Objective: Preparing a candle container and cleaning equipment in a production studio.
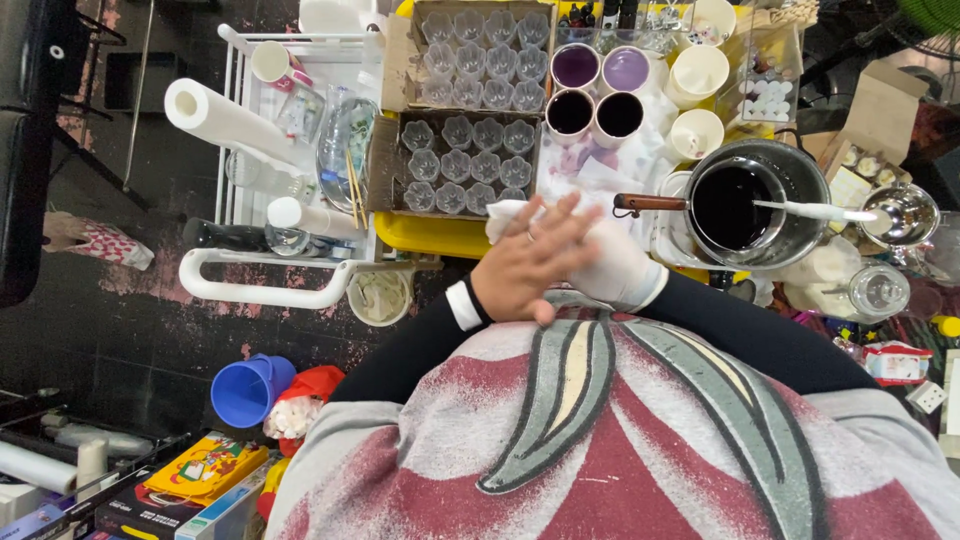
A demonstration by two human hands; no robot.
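Note:
My left hand (533,262) is bare, wears a ring and lies flat with its fingers spread over my right hand (622,272), which is in a white glove. Most of the right hand is hidden beneath it. A bit of crumpled white material (503,213) shows past the fingertips; whether it is a tissue or part of the glove I cannot tell. Both hands hover at the near edge of a yellow table (425,236), just left of a pot of dark liquid (725,205) with a wooden handle (650,202).
Two cardboard trays of clear flower-shaped cups (468,150) (485,55) sit beyond the hands. Cups of purple (576,66) and dark liquid (570,112) stand beside white cups (698,70). A white spatula (815,211) rests on the pot. A white cart (262,292) and blue bucket (250,390) are left.

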